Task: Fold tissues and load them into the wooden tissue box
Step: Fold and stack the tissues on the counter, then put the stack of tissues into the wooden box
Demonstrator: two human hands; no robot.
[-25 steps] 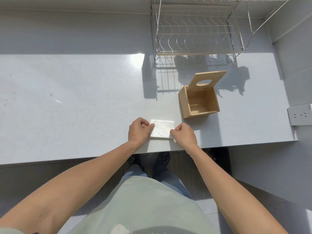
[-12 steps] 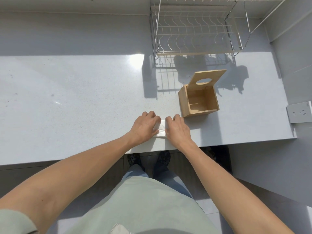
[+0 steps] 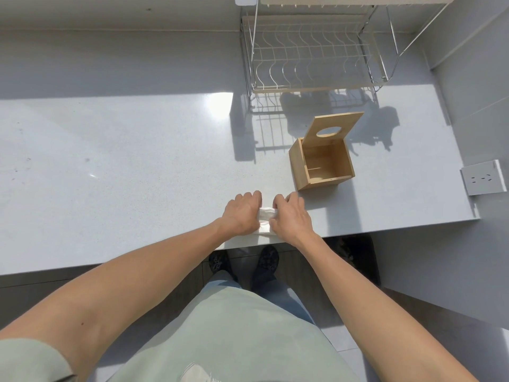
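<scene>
Your pale grey worktop [image 3: 110, 166] sits half sunlit; wire dish rack [image 3: 311, 59] against the back wall, wall socket [image 3: 482, 180] at right, tiled floor [image 3: 344, 351] below.

Pale grey countertop [image 3: 137, 166] bears an open wooden tissue box [image 3: 321, 168], wire dish rack [image 3: 314, 64] and white tissue [image 3: 265, 220]

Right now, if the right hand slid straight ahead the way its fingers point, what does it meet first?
The right hand points away from the person and slightly left, so it would likely pass left of the wooden tissue box over bare counter, toward the dish rack. Depth is unclear; the box's near-left corner might be clipped.
</scene>
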